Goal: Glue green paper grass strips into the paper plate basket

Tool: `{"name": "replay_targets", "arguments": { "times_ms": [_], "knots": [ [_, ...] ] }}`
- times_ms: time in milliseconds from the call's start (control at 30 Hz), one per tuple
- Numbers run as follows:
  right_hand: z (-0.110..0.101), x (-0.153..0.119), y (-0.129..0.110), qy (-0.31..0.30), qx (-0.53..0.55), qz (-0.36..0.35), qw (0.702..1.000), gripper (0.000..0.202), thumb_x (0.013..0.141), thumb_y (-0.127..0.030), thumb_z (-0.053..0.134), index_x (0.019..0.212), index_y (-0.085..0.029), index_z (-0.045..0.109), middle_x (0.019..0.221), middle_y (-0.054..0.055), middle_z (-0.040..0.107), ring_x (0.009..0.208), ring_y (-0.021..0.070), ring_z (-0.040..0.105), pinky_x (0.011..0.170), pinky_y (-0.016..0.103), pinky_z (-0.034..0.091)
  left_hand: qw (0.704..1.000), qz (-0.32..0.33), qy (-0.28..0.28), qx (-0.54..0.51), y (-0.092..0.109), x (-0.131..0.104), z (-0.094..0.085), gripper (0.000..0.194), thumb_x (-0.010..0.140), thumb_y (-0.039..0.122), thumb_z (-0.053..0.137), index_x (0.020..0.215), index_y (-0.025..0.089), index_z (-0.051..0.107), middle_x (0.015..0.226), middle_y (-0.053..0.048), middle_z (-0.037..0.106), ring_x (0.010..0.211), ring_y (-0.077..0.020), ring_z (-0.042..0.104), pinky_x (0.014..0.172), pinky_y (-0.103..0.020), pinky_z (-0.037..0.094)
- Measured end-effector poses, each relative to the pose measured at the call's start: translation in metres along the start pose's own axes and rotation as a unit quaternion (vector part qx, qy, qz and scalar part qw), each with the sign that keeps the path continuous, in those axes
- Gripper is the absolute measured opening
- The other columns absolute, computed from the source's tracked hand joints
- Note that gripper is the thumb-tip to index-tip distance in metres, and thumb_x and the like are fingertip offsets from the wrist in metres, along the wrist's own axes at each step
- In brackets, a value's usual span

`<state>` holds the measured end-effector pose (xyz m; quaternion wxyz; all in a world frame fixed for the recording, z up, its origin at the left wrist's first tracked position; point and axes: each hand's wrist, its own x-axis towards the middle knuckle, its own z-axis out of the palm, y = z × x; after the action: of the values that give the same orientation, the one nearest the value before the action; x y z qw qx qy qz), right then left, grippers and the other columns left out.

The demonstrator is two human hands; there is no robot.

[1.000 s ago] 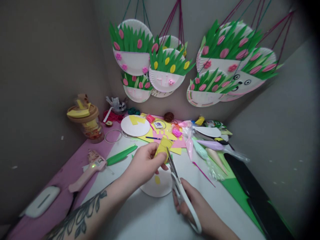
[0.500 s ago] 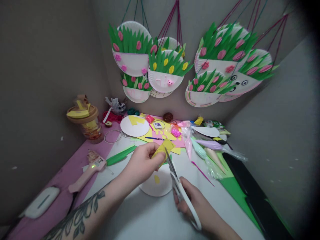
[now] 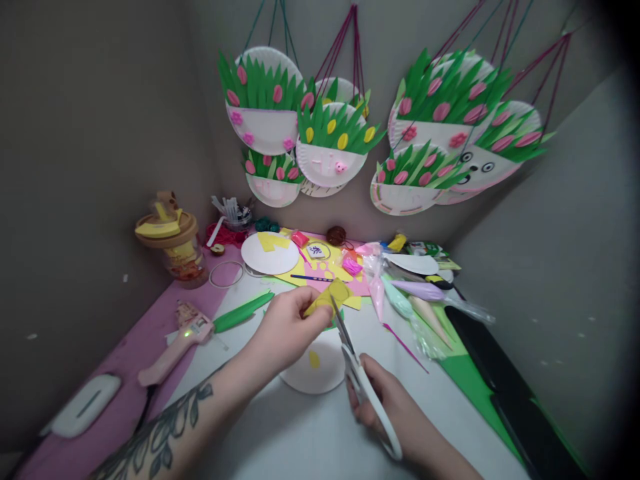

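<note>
Between the thumb and fingers of my left hand (image 3: 293,323) is a piece of yellow paper (image 3: 340,291) with a rounded outline marked on it. My right hand (image 3: 383,393) grips white-handled scissors (image 3: 367,387), whose blades point up and meet the paper's lower right edge. Below my left hand lies a white paper plate (image 3: 320,380) bearing a small yellow petal-shaped cutout (image 3: 314,360). Part of that plate is hidden by the hand, and a bit of green shows just under the yellow paper.
A pink glue gun (image 3: 183,343) and green paper leaves (image 3: 243,312) lie at left, near a lidded cup (image 3: 175,250). Piping bags (image 3: 400,297) and a black case-like object (image 3: 493,353) are at right. Decorated paper-plate baskets (image 3: 333,157) hang on the wall.
Both hands hold nearly the same position, with the scissors still at the paper's edge. The yellow paper has tilted very slightly, and the whole view has shifted a little.
</note>
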<state>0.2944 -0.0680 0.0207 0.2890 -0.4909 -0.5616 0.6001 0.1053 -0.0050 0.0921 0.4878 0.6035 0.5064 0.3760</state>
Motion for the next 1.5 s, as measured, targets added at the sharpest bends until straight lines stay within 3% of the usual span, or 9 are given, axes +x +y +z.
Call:
{"name": "replay_targets", "arguments": {
  "times_ms": [400, 600, 933, 1200, 1500],
  "knots": [
    [-0.0017, -0.0008, -0.0058, 0.007, -0.003, 0.019, 1.0, 0.02, 0.054, -0.015, 0.052, 0.068, -0.022, 0.039, 0.061, -0.004, 0.049, 0.056, 0.0104, 0.042, 0.05, 0.022, 0.032, 1.0, -0.011, -0.017, 0.015, 0.0035, 0.0004, -0.0022, 0.017, 0.074, 0.028, 0.051, 0.061, 0.016, 0.049, 0.057, 0.005, 0.042, 0.054, -0.0086, 0.038, 0.048, -0.02, 0.026],
    [-0.0019, 0.0001, -0.005, -0.001, -0.004, 0.009, 1.0, 0.023, 0.057, -0.023, 0.059, 0.067, -0.022, 0.039, 0.061, -0.004, 0.049, 0.056, 0.0102, 0.042, 0.05, 0.022, 0.032, 1.0, -0.004, -0.026, 0.005, 0.0009, 0.0007, -0.0039, 0.017, 0.075, 0.029, 0.049, 0.064, 0.016, 0.049, 0.059, 0.004, 0.043, 0.055, -0.0084, 0.037, 0.05, -0.02, 0.027],
    [-0.0025, 0.0006, -0.0018, 0.006, -0.009, 0.014, 1.0, 0.02, 0.055, -0.014, 0.052, 0.069, -0.021, 0.04, 0.06, -0.005, 0.05, 0.056, 0.0098, 0.043, 0.05, 0.021, 0.032, 0.999, 0.008, -0.032, 0.029, 0.0006, -0.0006, -0.0045, 0.016, 0.075, 0.027, 0.048, 0.063, 0.016, 0.047, 0.058, 0.005, 0.04, 0.055, -0.0081, 0.035, 0.049, -0.02, 0.024],
    [-0.0042, 0.0013, -0.0014, -0.004, -0.001, 0.003, 1.0, 0.025, 0.059, -0.026, 0.063, 0.069, -0.021, 0.04, 0.06, -0.004, 0.05, 0.055, 0.01, 0.043, 0.049, 0.021, 0.033, 0.999, 0.004, -0.028, 0.032, -0.0004, 0.0004, -0.0049, 0.017, 0.076, 0.028, 0.048, 0.064, 0.016, 0.049, 0.059, 0.003, 0.045, 0.056, -0.0088, 0.038, 0.05, -0.02, 0.027],
    [-0.0036, 0.0008, -0.0003, -0.004, -0.006, 0.007, 1.0, 0.025, 0.06, -0.024, 0.063, 0.069, -0.021, 0.04, 0.06, -0.004, 0.05, 0.055, 0.0094, 0.043, 0.049, 0.021, 0.033, 0.998, 0.01, -0.032, 0.055, 0.002, -0.0006, -0.0056, 0.017, 0.076, 0.028, 0.048, 0.063, 0.016, 0.049, 0.059, 0.004, 0.043, 0.056, -0.0087, 0.037, 0.05, -0.02, 0.026]
  ]
}}
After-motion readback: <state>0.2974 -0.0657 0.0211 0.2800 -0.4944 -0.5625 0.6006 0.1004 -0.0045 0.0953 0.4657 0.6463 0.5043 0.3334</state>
